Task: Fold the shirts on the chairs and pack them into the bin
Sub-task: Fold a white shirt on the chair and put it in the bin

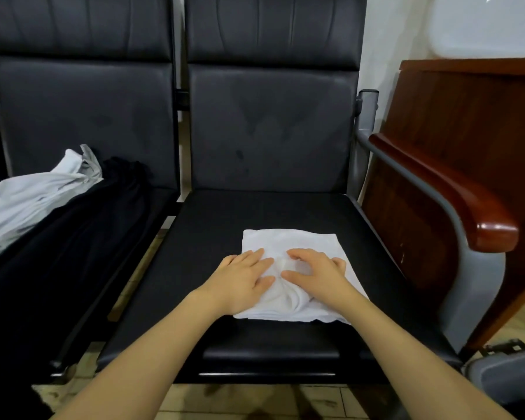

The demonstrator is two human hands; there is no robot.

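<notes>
Both hands — left hand (245, 275) and right hand (314, 272) — press flat, fingers spread, on the folded white shirt (288, 242).

Soft white cloth shirt (288, 247), glossy wooden armrest (455, 189)

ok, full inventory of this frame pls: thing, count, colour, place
folded shirt: 1, white, on right chair seat, under both hands
white shirt: 1, white, unfolded, heaped on left chair seat
black shirt: 1, black, unfolded, on left chair seat, partly under the white shirt
chairs: 2, black, side by side, joined
armrest: 1, reddish-brown wood on grey frame, right of right chair
wood panel: 1, reddish-brown, upright behind the armrest
grey object: 1, bottom right corner, cut off; may be the bin, cannot tell
floor: pale tiles, below the seats
left hand: 1, flat on the folded shirt
right hand: 1, fingers slightly bent, pressing the folded shirt
</notes>
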